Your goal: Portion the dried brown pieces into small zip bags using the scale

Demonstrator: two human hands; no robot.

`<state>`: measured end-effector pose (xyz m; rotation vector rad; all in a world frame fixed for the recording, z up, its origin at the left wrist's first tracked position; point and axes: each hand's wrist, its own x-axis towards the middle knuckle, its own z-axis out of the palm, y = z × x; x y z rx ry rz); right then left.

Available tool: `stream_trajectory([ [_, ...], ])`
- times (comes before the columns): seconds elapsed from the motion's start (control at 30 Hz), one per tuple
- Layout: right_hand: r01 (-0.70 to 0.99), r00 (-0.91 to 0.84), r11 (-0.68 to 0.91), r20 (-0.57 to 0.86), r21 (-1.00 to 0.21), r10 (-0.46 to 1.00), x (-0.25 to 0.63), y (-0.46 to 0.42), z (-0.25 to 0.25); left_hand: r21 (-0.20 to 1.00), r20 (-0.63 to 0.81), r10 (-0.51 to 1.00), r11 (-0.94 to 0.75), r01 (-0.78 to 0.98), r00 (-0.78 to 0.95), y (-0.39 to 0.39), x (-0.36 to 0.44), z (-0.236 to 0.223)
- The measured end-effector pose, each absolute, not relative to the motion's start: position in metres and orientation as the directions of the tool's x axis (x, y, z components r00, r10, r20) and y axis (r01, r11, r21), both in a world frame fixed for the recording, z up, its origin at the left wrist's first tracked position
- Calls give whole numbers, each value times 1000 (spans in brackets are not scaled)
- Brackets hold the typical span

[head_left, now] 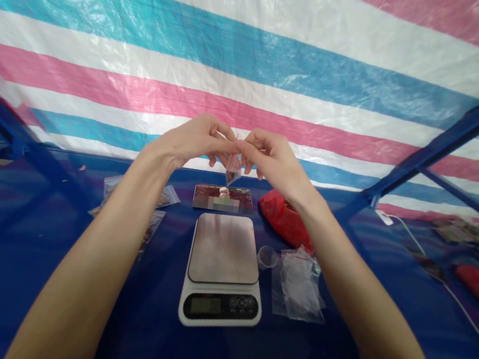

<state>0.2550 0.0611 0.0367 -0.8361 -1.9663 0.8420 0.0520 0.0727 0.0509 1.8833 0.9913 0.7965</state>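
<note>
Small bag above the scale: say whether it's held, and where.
Yes: the left hand and right hand pinch the small clear bag at its top.

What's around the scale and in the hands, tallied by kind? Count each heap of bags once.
Digital scale: 1
Round clear cup: 1
Red bag: 1
Picture card: 1
Small clear bag, in left hand and right hand: 1
Heaps: 2 (filled bags, flat clear bags)
Total: 7

Behind the scale [228, 249] lies a card [223, 195]; bags [301, 286] lie right.
</note>
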Motion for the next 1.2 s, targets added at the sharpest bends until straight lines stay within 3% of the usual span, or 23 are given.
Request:
stream_trajectory([
  [0.2, 287, -479, 489, 319, -823, 818, 261, 69, 29, 842, 117, 852, -357, 403, 510, 75, 58, 50],
  [0.47, 201, -539, 351, 196, -914, 819, 264, 68, 24, 821, 110, 836, -381, 425, 537, 81, 62, 42],
  [0.83, 206, -613, 381, 185, -901, 768, 267, 65, 26, 772, 120, 834, -419, 478, 538, 72, 70, 44],
  [1.2, 299, -526, 398, 198, -867, 827, 270, 72, 20, 773, 84, 806, -423, 472, 586, 68, 66, 46],
])
